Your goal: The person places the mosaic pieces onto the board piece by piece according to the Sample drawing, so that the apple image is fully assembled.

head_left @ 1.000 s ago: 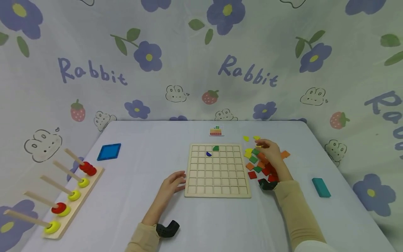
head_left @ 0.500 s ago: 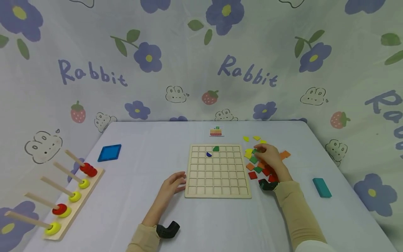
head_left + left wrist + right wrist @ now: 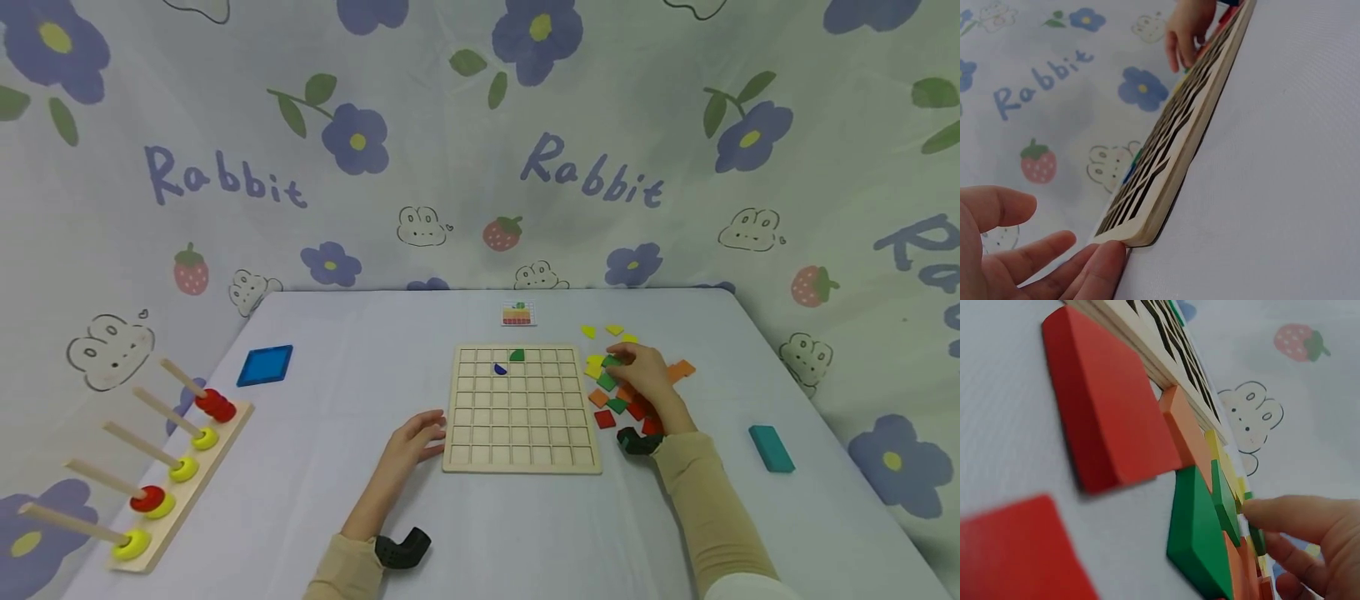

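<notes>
Tile (image 3: 1257, 539), green, pinched in right grip (image 3: 641, 371); left grip (image 3: 407, 438) relaxed, touching board (image 3: 521, 417) edge

Head view: from the table's (image 3: 517, 533) 6 o'clock side, high, facing 12 o'clock and down; farthest back.
Left wrist view: low, close to the left hand (image 3: 408, 440), the board (image 3: 523, 427) running toward 1 o'clock.
Right wrist view: low, nearest a red tile (image 3: 1113, 403), the right hand (image 3: 647, 371) at 4 o'clock.
Board and right hand: shared by all 3.
</notes>
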Motion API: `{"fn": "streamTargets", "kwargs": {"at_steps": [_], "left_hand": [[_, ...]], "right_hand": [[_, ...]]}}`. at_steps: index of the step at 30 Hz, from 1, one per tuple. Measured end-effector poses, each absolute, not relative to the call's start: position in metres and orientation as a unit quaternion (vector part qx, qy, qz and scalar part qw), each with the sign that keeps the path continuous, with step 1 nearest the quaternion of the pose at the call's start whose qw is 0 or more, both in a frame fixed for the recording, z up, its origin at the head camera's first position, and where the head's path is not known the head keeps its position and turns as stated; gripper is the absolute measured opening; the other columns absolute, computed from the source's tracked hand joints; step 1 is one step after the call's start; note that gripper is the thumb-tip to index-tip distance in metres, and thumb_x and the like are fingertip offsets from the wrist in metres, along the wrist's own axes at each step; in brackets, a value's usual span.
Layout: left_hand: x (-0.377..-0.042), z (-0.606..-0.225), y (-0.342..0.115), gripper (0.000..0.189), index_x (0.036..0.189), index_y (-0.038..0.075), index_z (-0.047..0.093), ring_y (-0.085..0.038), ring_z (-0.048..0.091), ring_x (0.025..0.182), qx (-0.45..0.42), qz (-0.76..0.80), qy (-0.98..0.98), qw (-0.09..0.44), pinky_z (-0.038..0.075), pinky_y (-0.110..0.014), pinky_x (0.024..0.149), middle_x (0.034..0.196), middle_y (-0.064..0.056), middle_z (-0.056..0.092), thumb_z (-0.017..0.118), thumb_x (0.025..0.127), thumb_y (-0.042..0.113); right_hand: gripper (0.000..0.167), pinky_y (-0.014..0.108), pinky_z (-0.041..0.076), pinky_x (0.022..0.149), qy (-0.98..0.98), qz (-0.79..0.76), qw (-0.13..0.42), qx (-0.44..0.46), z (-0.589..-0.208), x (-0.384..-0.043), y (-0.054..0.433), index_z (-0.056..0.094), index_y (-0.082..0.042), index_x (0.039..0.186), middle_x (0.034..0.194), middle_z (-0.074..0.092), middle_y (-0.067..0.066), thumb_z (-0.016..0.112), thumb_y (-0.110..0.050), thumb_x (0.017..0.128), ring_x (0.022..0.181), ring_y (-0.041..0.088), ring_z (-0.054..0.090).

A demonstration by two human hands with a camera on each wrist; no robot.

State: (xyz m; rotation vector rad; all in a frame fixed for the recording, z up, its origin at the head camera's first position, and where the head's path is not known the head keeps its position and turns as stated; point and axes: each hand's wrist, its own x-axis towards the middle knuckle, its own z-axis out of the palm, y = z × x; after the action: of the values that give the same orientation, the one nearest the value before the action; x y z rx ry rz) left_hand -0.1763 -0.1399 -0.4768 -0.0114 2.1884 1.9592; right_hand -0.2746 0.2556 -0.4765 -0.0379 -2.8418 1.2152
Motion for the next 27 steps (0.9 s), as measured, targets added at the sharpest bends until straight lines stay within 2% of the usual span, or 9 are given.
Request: {"fn": "streamTargets", "kwargs": {"at_steps": [4, 8, 11, 15, 20, 27], "left_hand": [[-0.175, -0.476, -0.139, 0.044, 0.131, -0.007, 0.044, -0.028, 0.054, 0.108, -0.002, 0.664, 0.741, 0.104, 0.052, -0.036, 0.086, 0.127, -0.024, 0.049, 0.05, 0.095, 0.02], [-0.174, -0.471, -0.139, 0.043, 0.13, -0.008, 0.044, -0.028, 0.053, 0.107, -0.004, 0.66, 0.744, 0.106, 0.052, -0.037, 0.087, 0.127, -0.025, 0.049, 0.049, 0.096, 0.018], [-0.174, -0.47, -0.139, 0.043, 0.13, -0.008, 0.044, -0.028, 0.053, 0.107, -0.004, 0.66, 0.744, 0.106, 0.052, -0.037, 0.087, 0.126, -0.024, 0.05, 0.049, 0.095, 0.017], [-0.175, -0.475, -0.139, 0.044, 0.13, -0.007, 0.045, -0.028, 0.055, 0.106, -0.001, 0.663, 0.742, 0.101, 0.052, -0.034, 0.086, 0.126, -0.024, 0.051, 0.051, 0.094, 0.019], [-0.176, -0.477, -0.139, 0.044, 0.129, -0.007, 0.046, -0.027, 0.055, 0.105, 0.0, 0.664, 0.741, 0.099, 0.053, -0.033, 0.085, 0.125, -0.023, 0.051, 0.051, 0.094, 0.019], [-0.176, -0.476, -0.139, 0.044, 0.129, -0.007, 0.045, -0.027, 0.054, 0.106, 0.003, 0.665, 0.74, 0.099, 0.052, -0.034, 0.085, 0.126, -0.024, 0.05, 0.051, 0.094, 0.019]], "right_hand": [[0.04, 0.041, 0.045, 0.084, -0.9, 0.436, 0.018, -0.023, -0.471, -0.274, 0.253, 0.06, -0.008, 0.119, 0.115, 0.058, 0.015, 0.068, -0.02, 0.081, 0.103, 0.03, 0.049], [0.043, 0.041, 0.047, 0.086, -0.863, 0.505, 0.01, -0.004, -0.464, -0.276, 0.242, 0.057, -0.007, 0.123, 0.119, 0.055, 0.016, 0.068, -0.021, 0.084, 0.11, 0.032, 0.05], [0.046, 0.038, 0.049, 0.085, -0.831, 0.556, -0.003, 0.011, -0.463, -0.278, 0.231, 0.055, -0.004, 0.125, 0.117, 0.053, 0.016, 0.067, -0.02, 0.085, 0.11, 0.033, 0.053], [0.051, 0.034, 0.048, 0.088, -0.798, 0.601, -0.017, 0.027, -0.462, -0.28, 0.216, 0.052, -0.004, 0.129, 0.12, 0.053, 0.015, 0.068, -0.023, 0.084, 0.109, 0.027, 0.053], [0.056, 0.039, 0.044, 0.096, -0.765, 0.641, -0.031, 0.059, -0.452, -0.284, 0.194, 0.05, -0.004, 0.13, 0.126, 0.053, 0.014, 0.07, -0.024, 0.082, 0.111, 0.022, 0.052], [0.051, 0.043, 0.044, 0.096, -0.754, 0.649, -0.041, 0.095, -0.441, -0.293, 0.16, 0.051, -0.001, 0.128, 0.124, 0.055, 0.018, 0.069, -0.016, 0.083, 0.111, 0.028, 0.053]]}}
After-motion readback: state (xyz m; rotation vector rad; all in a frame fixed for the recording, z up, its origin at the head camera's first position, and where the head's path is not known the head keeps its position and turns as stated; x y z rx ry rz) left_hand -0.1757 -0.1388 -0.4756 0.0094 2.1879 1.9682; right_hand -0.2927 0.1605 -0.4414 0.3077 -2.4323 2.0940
